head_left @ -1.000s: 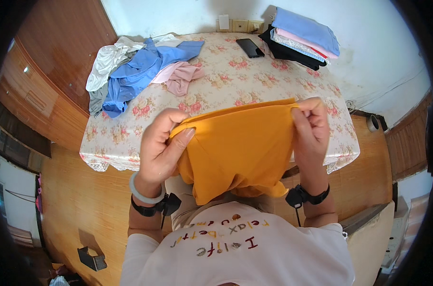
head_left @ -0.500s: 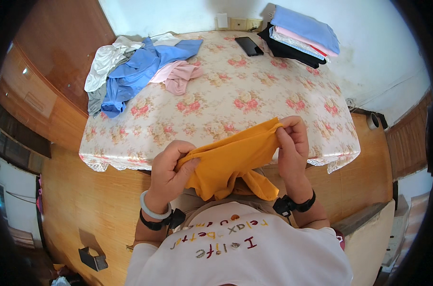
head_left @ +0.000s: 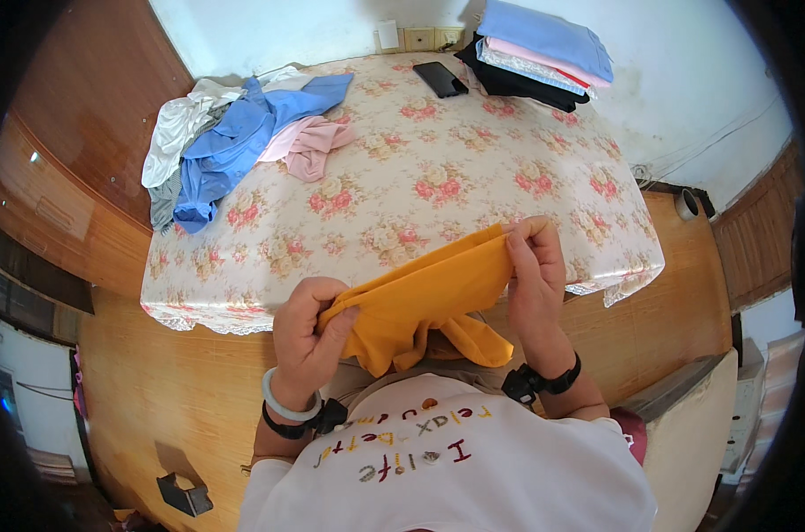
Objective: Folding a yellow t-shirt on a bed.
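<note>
While pinched at both ends, orange garment (head_left: 425, 301) stretched between hands, just above near edge of floral table (head_left: 473, 177).
Left hand (head_left: 309, 341) closed on lower-left end, right hand (head_left: 534, 275) closed on upper-right end; loose fabric hanging below. Unfolded clothes pile (head_left: 230, 142) far left, folded stack (head_left: 535, 49) & black phone (head_left: 440, 78) at far edge.

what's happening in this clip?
A person stands at a table with a floral cloth and holds a mustard-yellow garment bunched between both hands, just off the near table edge. The left hand grips one end, the right hand pinches the other, slightly higher. On the far left of the table lies a loose heap of clothes, blue, white and pink. At the far right sits a neat folded stack, with a dark phone beside it.
</note>
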`<state>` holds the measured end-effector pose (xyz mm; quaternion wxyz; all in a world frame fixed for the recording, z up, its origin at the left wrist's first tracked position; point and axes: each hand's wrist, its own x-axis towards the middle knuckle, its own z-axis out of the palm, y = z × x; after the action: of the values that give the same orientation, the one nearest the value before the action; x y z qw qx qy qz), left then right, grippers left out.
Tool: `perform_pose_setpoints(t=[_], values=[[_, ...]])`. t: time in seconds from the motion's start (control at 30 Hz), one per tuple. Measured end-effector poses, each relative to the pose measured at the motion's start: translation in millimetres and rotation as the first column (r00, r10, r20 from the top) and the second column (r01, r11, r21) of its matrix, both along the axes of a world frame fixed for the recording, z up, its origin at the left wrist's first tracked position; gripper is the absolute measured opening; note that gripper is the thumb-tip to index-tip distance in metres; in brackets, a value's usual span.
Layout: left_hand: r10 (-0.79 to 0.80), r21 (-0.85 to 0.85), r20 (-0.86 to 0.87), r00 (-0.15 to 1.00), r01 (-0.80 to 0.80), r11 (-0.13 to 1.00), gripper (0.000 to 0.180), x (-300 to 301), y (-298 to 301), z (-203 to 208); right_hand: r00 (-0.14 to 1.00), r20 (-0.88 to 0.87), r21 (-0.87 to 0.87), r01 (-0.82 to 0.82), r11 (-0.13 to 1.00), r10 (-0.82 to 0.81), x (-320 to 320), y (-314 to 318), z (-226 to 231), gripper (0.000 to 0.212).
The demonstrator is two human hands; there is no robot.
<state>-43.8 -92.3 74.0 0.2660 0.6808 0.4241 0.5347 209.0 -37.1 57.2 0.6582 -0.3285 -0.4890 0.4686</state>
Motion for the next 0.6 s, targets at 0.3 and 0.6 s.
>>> perform_pose_setpoints(t=[0.3,0.6], values=[[-0.001,0.081,-0.076,0.997,0.007,0.997,0.013,0,-1,0,0.997,-0.074,0.108,-0.016,0.994,0.024,-1,0,1,0.018],[0.013,0.05,0.016,1.0,-0.014,0.999,0.013,-6,-2,-6,0.97,0.23,0.362,-0.16,0.919,0.078,15,3,-4,0.022]])
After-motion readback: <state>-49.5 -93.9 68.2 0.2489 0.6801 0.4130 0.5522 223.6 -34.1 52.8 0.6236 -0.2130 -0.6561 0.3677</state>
